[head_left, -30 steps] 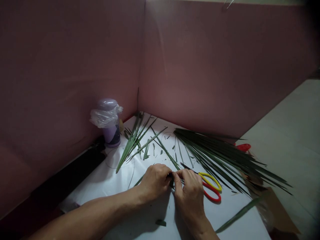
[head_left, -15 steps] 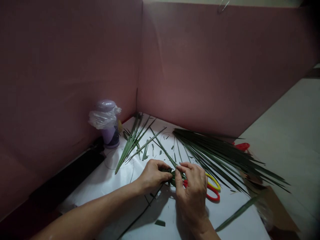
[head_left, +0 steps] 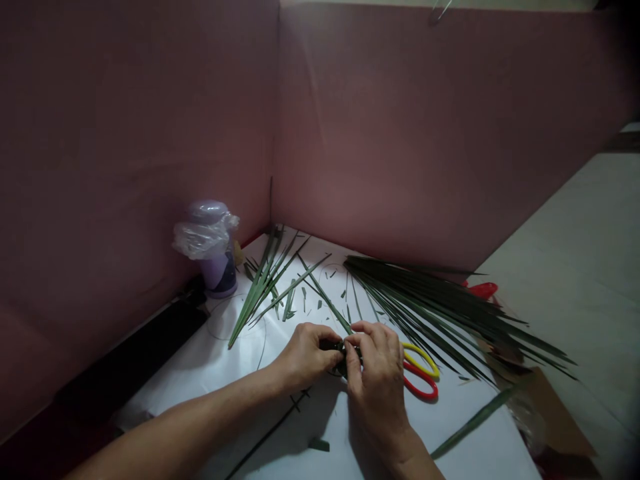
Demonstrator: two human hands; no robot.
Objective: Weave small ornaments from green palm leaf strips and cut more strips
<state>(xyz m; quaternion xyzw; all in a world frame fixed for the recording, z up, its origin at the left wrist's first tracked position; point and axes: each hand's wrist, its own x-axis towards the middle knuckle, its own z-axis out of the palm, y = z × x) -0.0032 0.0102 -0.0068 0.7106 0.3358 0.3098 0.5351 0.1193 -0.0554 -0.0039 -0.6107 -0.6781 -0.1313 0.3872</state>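
My left hand (head_left: 311, 353) pinches a small bunched piece of dark green leaf (head_left: 341, 368) with thumb and fingers. From the other side my right hand (head_left: 377, 370) holds the same piece, its thumb and fingertips almost meeting the left thumb. Most of the piece is hidden by the fingers, so its form cannot be made out. Scissors with one yellow and one red handle (head_left: 425, 387) lie beside the right hand, their blades hidden behind it. A long narrow leaf strip (head_left: 327, 300) runs over the table toward the fingertips.
A fan of long green leaves (head_left: 440, 300) lies at the right, a smaller leaf bundle (head_left: 260, 290) at the left. Leaf scraps (head_left: 319, 445) dot the white tabletop (head_left: 280, 447). A plastic-wrapped purple bottle (head_left: 217, 267) stands at the back left, by pink walls (head_left: 380, 147).
My right hand has shifted slightly left and its fingers have closed in toward the left hand, covering more of the leaf piece. The scissors remain in place.
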